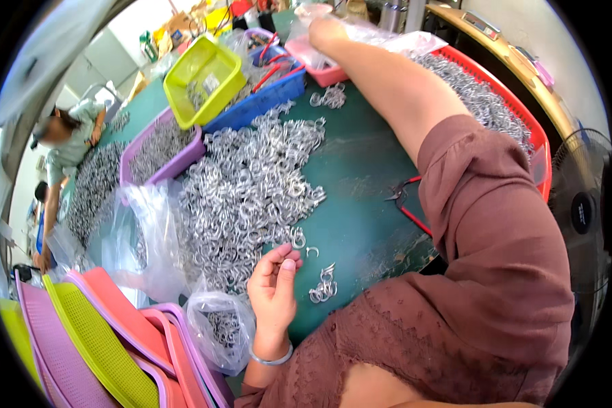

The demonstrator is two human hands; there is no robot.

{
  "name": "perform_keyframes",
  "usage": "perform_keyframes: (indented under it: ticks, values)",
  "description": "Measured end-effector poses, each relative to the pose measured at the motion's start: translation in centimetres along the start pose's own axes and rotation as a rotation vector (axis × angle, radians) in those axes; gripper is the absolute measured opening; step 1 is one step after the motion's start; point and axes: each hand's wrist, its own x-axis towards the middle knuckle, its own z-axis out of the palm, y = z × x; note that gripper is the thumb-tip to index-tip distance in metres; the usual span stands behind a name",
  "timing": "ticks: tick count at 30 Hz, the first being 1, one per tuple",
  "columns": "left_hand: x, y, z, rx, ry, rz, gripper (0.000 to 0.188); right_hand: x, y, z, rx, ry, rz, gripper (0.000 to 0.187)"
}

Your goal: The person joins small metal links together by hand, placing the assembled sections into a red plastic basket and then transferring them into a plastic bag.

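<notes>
My left hand (274, 289) rests palm up at the near edge of a large heap of small silver metal rings (248, 183). Its fingers curl in toward the thumb; whatever they may hold is hidden. Just past its fingertips lie a few rings (297, 238) and one single open ring (312, 251). A small cluster of linked rings (324, 285) sits to its right. My right hand (325, 32) reaches far across the table to a pink basket (323, 73) with clear plastic over it. The fingers of that hand are out of sight.
Red-handled pliers (408, 200) lie under my right arm. A red basket of metal pieces (534, 129) stands right; green (234, 75), blue (292, 85) and purple (196, 151) baskets stand beyond the heap. Stacked baskets (95, 333) and plastic bags (217, 330) are left. Another person (68, 136) works far left.
</notes>
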Motion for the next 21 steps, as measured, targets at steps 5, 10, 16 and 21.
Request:
perform_keyframes:
  ticks: [5, 10, 16, 21]
  values:
    - [-1.7, -0.4, -1.4, -0.014, -0.014, -0.120, 0.022, 2.7, 2.9, 6.1, 0.091, 0.278, 0.030, 0.011]
    - [-3.1, -0.6, -2.5, -0.047, -0.051, -0.212, 0.022, 2.8, 2.1, 4.5, -0.153, 0.292, -0.273, 0.016]
    - [-3.8, -2.0, -3.3, -0.103, -0.030, -0.168, 0.021, -12.1, -9.1, -4.5, 0.212, -0.126, -0.365, 0.025]
    - [-4.1, -2.4, -2.6, -0.074, -0.053, -0.134, 0.018, -22.7, -10.6, -2.5, 0.370, -0.462, -0.660, 0.070]
